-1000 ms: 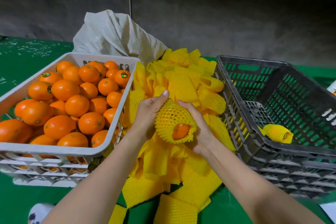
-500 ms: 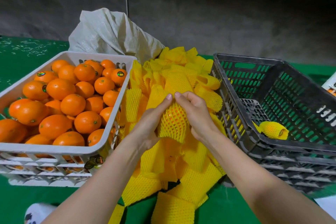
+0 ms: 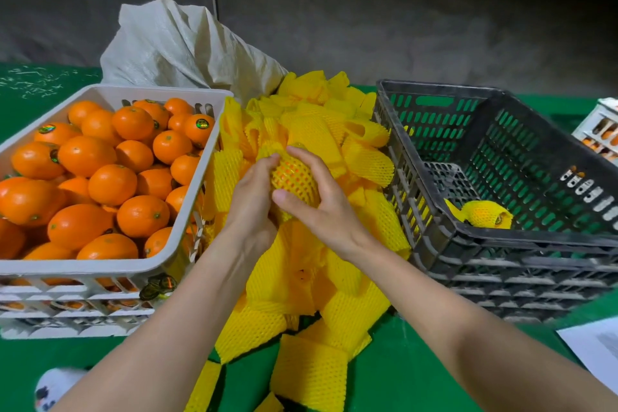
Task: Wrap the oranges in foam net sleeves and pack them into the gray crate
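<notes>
Both hands hold one orange in a yellow foam net sleeve (image 3: pixel 295 177) over the pile of yellow sleeves (image 3: pixel 321 281). My left hand (image 3: pixel 250 197) cups it from the left, fingertips at its top. My right hand (image 3: pixel 321 201) grips it from the right, thumb across the front. The orange shows only through the mesh. The gray crate (image 3: pixel 521 244) stands to the right and holds one wrapped orange (image 3: pixel 485 212) near its front left corner. A white crate (image 3: pixel 100 264) on the left is full of bare oranges (image 3: pixel 110 184).
A crumpled white woven sack (image 3: pixel 180 47) lies behind the sleeve pile. The table has a green cover (image 3: pixel 401 378). A sheet of paper (image 3: pixel 595 348) lies at the right front edge. Another white crate (image 3: pixel 602 130) with oranges shows at the far right.
The sleeve's open end with bare orange faced me a second ago. The hands have turned the fruit and drawn the sleeve over it, so only mesh shows now.
</notes>
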`<state>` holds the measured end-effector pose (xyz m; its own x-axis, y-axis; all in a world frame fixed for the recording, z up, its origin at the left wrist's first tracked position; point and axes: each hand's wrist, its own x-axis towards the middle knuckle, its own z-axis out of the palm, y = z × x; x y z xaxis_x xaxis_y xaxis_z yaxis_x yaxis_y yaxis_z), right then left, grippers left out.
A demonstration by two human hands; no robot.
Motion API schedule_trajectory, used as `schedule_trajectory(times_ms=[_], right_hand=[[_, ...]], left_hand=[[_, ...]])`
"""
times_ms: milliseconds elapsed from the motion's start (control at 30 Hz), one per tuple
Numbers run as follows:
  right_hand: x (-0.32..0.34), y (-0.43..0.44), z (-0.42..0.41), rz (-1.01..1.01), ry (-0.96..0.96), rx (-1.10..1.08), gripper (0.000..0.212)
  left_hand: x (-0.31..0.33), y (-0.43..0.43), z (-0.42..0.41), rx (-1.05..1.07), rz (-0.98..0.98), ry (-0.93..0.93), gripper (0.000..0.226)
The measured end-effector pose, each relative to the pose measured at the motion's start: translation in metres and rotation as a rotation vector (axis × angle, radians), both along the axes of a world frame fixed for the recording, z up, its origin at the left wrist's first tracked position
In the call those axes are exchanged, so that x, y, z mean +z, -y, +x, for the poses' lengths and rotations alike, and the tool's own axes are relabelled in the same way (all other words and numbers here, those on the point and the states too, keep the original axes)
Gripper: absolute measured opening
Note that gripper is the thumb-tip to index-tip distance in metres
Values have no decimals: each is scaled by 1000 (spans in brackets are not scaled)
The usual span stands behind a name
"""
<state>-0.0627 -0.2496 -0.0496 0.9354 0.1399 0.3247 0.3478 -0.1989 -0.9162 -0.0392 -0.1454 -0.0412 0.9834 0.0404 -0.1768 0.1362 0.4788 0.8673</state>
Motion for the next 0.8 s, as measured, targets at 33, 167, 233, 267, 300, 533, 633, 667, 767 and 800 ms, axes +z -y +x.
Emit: schedule_trajectory(times_ms=[33,167,233,267,300,533,633,667,767,800], right_hand=[[3,2,0,6,7,-2,49],[26,24,5,75,45,-91,46],[38,43,9,40,113,-156,45],[44,55,13,38,151,-209,43],[50,68,18,50,186,-278,42],[62,201,74,-385,-157,-723,44],[39,225,92,-1008,-465,-421,44],[31,224,96,-1154,-497,-312,43],[9,215,106,-1289,-593,-105,65],[4,213,107,-1277,-648,-55,69]], left_hand=[[1,2,2,-12,9,34,11],[12,19,4,-137,144,153,20],[16,27,10,-162,290,249,32],[19,32,13,-186,349,269,35],[17,36,20,-201,382,273,34],[-12,65,51,-207,666,255,22],[-24,75,65,-196,805,261,25],[-26,79,68,-196,857,283,27],[-31,89,82,-181,1089,357,29],[-31,92,88,-194,1164,392,30]])
